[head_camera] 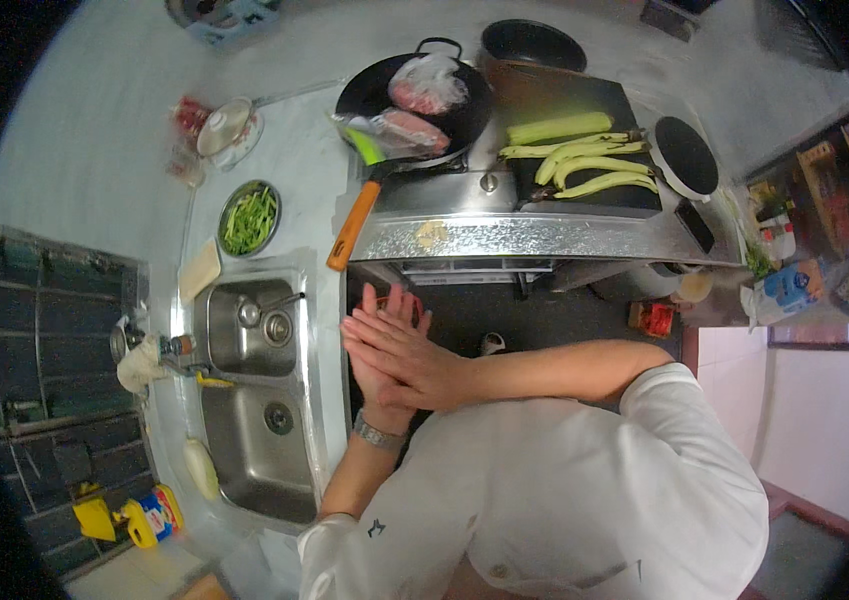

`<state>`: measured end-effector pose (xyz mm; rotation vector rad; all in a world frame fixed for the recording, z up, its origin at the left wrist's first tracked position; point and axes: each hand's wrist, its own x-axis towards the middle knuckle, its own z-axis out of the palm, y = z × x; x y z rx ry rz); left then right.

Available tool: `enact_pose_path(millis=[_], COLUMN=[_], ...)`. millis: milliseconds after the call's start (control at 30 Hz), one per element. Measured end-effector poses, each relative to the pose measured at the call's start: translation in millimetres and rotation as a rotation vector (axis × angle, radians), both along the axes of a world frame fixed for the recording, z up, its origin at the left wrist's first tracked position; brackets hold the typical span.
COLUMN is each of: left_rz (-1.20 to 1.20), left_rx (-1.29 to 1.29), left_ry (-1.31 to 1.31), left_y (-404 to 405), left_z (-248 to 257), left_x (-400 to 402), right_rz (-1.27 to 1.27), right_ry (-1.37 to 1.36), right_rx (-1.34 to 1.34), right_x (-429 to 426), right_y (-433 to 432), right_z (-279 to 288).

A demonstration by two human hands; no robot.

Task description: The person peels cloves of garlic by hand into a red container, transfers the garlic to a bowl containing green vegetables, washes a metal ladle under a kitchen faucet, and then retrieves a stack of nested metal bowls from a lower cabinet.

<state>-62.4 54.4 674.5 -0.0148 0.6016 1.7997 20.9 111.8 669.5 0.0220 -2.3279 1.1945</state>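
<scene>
Both of my hands are together in front of the counter's edge, with nothing held in them. My right hand lies flat across the palm of my left hand, fingers extended. The left fingers point towards the stove and are spread a little; part of that palm is hidden. A metal-band watch circles my left wrist. Closest to the fingertips is the wooden handle of a black wok. Inside the wok lie two plastic-wrapped portions of raw meat, one a bagged lump, the other a longer piece.
At left are a double steel sink, a bowl of cut greens, a cutting board and a lidded pot. Several long pale-green vegetables rest on a black surface, beside a dark-lined pan and a phone.
</scene>
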Motion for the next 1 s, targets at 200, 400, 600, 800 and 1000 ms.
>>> enact_pose_path(millis=[200, 400, 600, 800, 1000], left_rz=[0.182, 0.254, 0.050, 0.358, 0.399], left_rx=[-0.061, -0.289, -0.103, 0.084, -0.078], left_ry=[0.432, 0.910, 0.731, 0.371, 0.653], left_y=[-32, -59, -94, -51, -46], left_z=[11, -17, -96, -2, 13], left_x=[-50, -52, -34, -64, -116], right_rz=[0.168, 0.133, 0.170, 0.133, 0.267], right_ry=[-0.311, -0.139, -0.041, -0.086, -0.135], right_rx=[0.190, -0.431, -0.422, -0.094, -0.043], right_x=[-15, -63, -116, -122, -88], right_y=[-4, -33, -19, -25, -26], right_z=[-31, -9, 22, 11, -10])
